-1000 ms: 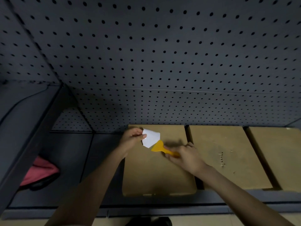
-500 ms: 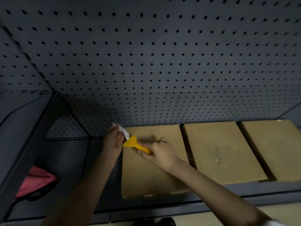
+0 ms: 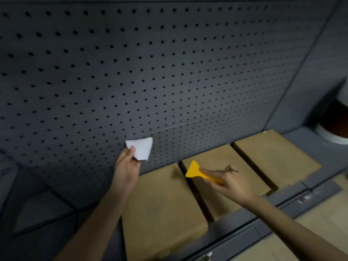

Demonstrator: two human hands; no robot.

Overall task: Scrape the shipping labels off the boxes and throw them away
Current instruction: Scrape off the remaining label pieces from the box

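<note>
Three flat brown cardboard boxes lie side by side on a dark grey shelf [image 3: 310, 147], closed, their contents hidden; narrow dark gaps part them, and their top faces show plain brown. Left box [image 3: 162, 213]: nearest the camera, running to the shelf's front edge. Middle box [image 3: 231, 166]: just beside it, partly covered by the right hand. Right box [image 3: 273, 159]: farthest along, its far corner near the shelf's back. Grey pegboard [image 3: 131, 72]: rises behind the shelf and fills the upper view; a plain grey panel stands to its right. Left hand [image 3: 126, 170]: raised in front of the pegboard, above the left box's far end; thumb and fingers pinch the lower corner of a white shipping label [image 3: 142, 149], which is clear of every box and slightly curled. Right hand [image 3: 229, 181]: over the middle box, fingers curled round the handle of a yellow scraper [image 3: 195, 171]; the scraper's broad blade points left toward the gap between left and middle boxes; whether the blade touches cardboard cannot be told. White round object [image 3: 333, 136]: at the right edge on the shelf, partly cut off, too blurred to identify.
</note>
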